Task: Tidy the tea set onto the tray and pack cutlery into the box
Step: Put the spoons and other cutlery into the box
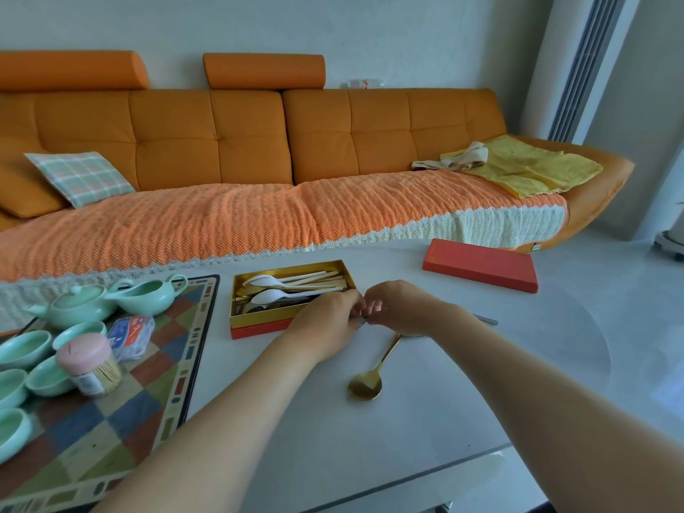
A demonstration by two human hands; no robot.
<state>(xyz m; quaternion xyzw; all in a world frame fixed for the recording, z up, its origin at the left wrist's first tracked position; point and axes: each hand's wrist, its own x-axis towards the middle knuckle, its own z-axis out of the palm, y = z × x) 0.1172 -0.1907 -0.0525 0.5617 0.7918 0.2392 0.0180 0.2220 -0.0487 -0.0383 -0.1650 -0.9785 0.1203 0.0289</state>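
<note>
Nearest, on the white table (pixel 370 457): a gold spoon (pixel 364 385) lies loose, bowl toward the camera, handle running up under the right wrist. Not yet packed.

Left: checked tray (pixel 196 349) holds mint-green cups (pixel 24 348), a pink-lidded toothpick jar (pixel 89 364) and a small card pack (pixel 131 335). Farther back on it stand the teapot (pixel 77 305) and pitcher (pixel 148 294). Tea set looks gathered; that half reads as done or nearly so.

Mid-table: both hands meet just in front of the box. Left hand (pixel 327 320) and right hand (pixel 401 309) both have fingers curled, pinching a thin silver utensil (pixel 488 321). One end pokes out past the right wrist. Fork, knife or spoon: cannot tell, hands cover it.

Just beyond: open gold box (pixel 255 321) on a red base, already holding white spoons (pixel 266 296), chopsticks (pixel 318 277) and darker pieces.

Step in hand, by my reading: cutlery packing, late stage. Next move calls for turning the silver piece lengthwise with the box and laying it on the pile, then fetching the gold spoon.

Farther right: red lid (pixel 481 270), well apart from the box. Behind all, orange sofa (pixel 251 142).
</note>
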